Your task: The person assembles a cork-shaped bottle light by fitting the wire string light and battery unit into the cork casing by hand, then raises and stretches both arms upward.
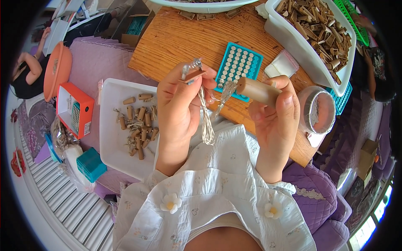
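Note:
My left hand (pixel 178 102) pinches a small brown plastic piece (pixel 193 77) between thumb and fingers. A clear, shiny bit stands at that piece's upper end; I cannot make out what it is. From the same fingers hangs a looped bundle of thin pale wire (pixel 207 129). My right hand (pixel 278 115) is closed around a tan cork-shaped cylinder (pixel 257 91), held sideways with its end toward the left hand. A clear twisted strand (pixel 224 98) runs between the cylinder's end and the wire. Beyond the hands, a teal tray (pixel 226 49) holds rows of round button cells on the wooden table (pixel 167 42).
A white bin (pixel 274 23) of brown plastic pieces stands at the far right, near a round clear jar (pixel 307 111). To the left, a white tray (pixel 111 146) holds several finished-looking corks with wire. An orange box (pixel 86 100) and teal basket (pixel 90 165) lie further left. Other people sit at both sides.

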`<state>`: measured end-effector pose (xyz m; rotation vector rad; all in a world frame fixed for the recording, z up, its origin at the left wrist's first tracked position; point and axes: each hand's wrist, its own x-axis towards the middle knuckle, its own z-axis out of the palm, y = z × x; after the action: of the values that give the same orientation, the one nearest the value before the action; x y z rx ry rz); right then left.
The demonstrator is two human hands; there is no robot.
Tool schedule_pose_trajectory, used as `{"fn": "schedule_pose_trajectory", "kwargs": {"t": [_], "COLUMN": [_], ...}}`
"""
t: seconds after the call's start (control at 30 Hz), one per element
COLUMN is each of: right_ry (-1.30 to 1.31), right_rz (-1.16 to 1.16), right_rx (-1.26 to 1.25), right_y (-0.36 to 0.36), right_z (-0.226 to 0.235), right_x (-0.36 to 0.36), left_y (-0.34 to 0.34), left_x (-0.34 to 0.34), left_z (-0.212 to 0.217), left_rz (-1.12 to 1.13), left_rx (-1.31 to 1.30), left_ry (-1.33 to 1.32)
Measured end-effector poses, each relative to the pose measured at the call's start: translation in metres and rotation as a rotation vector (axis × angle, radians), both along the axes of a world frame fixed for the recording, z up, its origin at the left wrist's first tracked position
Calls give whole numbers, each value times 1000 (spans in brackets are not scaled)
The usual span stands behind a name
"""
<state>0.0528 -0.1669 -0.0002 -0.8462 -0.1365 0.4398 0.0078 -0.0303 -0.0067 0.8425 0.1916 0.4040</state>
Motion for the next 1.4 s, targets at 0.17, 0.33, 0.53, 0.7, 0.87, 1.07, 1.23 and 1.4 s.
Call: {"fn": "schedule_pose_trajectory", "kwargs": {"t": [0.17, 0.33, 0.53, 0.7, 0.87, 1.07, 1.23, 1.4], "right_ry": [46, 17, 19, 26, -29, -90, -98, -132], "right_rz": [-31, -66, -62, -71, -89, -127, -144, -193], "right_rx": [21, 4, -18, -18, -64, -97, -86, -140], "right_y": [0, 0, -1, -1, 1, 3, 5, 6], "right_z": [-2, -7, -8, -8, -4, 4, 7, 6], "right_x": [0, 0, 0, -1, -4, -9, -11, -10], "left_y": [-5, -5, -6, -7, -6, -11, -11, -12], "left_x": [-5, -7, -8, -9, -9, -6, -3, -2], "left_z": [12, 12, 13, 14, 12, 16, 11, 12], "left_rz": [-5, -80, -116, -117, -149, -131, -153, -187], "left_rx": [128, 205, 189, 172, 109, 66, 254, 303], "left_ry": [16, 11, 5, -13, -13, 34, -4, 87]}}
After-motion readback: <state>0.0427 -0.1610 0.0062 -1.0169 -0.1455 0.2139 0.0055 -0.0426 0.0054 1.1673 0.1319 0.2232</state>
